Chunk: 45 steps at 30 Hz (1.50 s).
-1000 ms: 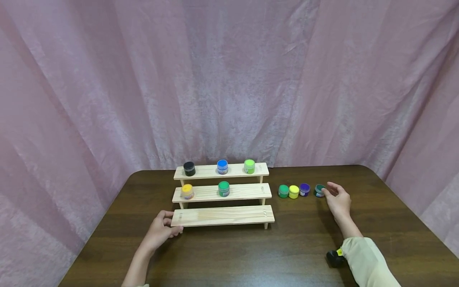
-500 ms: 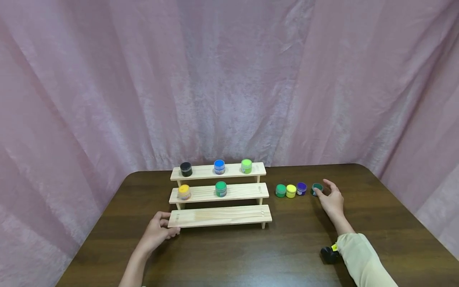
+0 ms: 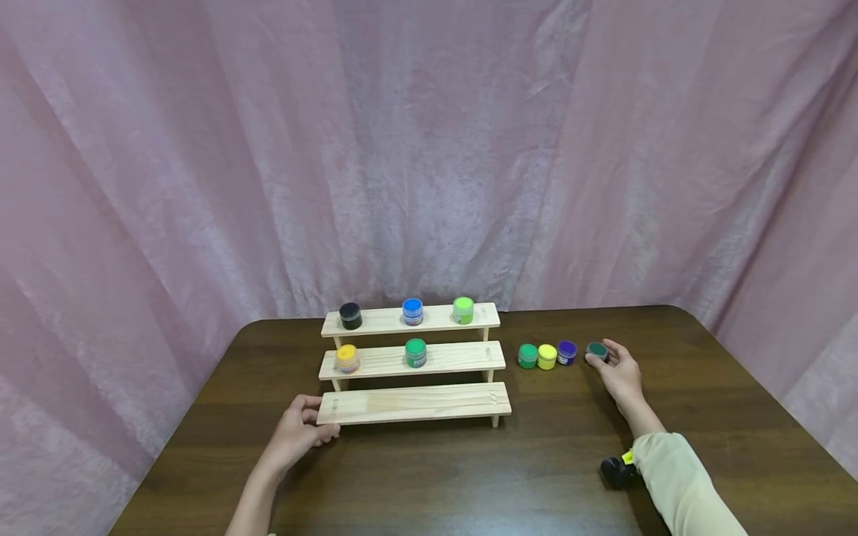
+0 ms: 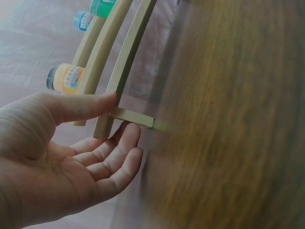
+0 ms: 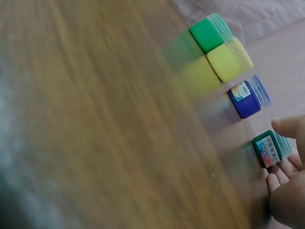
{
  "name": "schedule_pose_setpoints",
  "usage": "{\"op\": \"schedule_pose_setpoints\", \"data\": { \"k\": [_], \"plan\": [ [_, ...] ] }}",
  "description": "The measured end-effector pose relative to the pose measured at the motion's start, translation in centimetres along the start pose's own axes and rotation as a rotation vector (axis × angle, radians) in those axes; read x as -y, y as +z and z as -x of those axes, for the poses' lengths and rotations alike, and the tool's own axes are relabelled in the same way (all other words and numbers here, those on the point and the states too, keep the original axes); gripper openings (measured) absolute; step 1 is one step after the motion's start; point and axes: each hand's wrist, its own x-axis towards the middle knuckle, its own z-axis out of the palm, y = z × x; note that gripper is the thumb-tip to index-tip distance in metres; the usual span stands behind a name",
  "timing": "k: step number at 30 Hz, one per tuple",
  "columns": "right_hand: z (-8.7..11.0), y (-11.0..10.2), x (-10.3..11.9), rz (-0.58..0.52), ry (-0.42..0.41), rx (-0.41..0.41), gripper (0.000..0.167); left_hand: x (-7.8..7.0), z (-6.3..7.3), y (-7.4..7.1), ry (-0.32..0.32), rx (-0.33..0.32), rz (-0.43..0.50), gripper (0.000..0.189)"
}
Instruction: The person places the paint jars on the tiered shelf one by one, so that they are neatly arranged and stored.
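At the left end of the three-step wooden display rack (image 3: 429,402), my left hand (image 3: 293,435) holds the lowest board, thumb on its front edge and fingers curled behind by the short leg (image 4: 133,117). My right hand (image 3: 622,380) is at a dark green paint jar (image 3: 596,351), thumb on the near side and fingers round the far side. This jar, in the right wrist view a dark green jar (image 5: 268,150) with a clear lid and printed label, is the rightmost in a row. Beside it are a purple jar (image 3: 566,352), a yellow jar (image 3: 547,356) and a green jar (image 3: 527,356).
The top board carries black (image 3: 350,316), blue (image 3: 412,312) and light green (image 3: 463,310) jars. An orange-yellow jar (image 3: 347,359) and a green jar (image 3: 415,353) stand on the middle board. A pink curtain (image 3: 429,149) hangs behind the brown table (image 3: 429,484).
My right thumb and fingers have closed in on the dark green jar from a looser spread. The left hand keeps its place on the rack, and the head view shifts slightly.
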Motion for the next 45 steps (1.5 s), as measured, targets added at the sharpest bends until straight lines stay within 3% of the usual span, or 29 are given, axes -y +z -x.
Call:
{"op": "schedule_pose_setpoints", "data": {
  "k": [5, 16, 45],
  "plan": [
    [-0.3, -0.2, 0.2, 0.047, 0.008, 0.008, 0.060, 0.1, -0.1, 0.0, -0.001, 0.003, 0.004, 0.058],
    [-0.6, 0.0, 0.0, 0.038, 0.003, -0.048, 0.054, -0.1, -0.1, -0.2, -0.004, 0.004, -0.002, 0.058],
    [0.0, -1.2, -0.3, 0.050, 0.075, 0.092, 0.066, -0.2, -0.1, -0.1, 0.002, 0.004, -0.034, 0.059]
  ]
}}
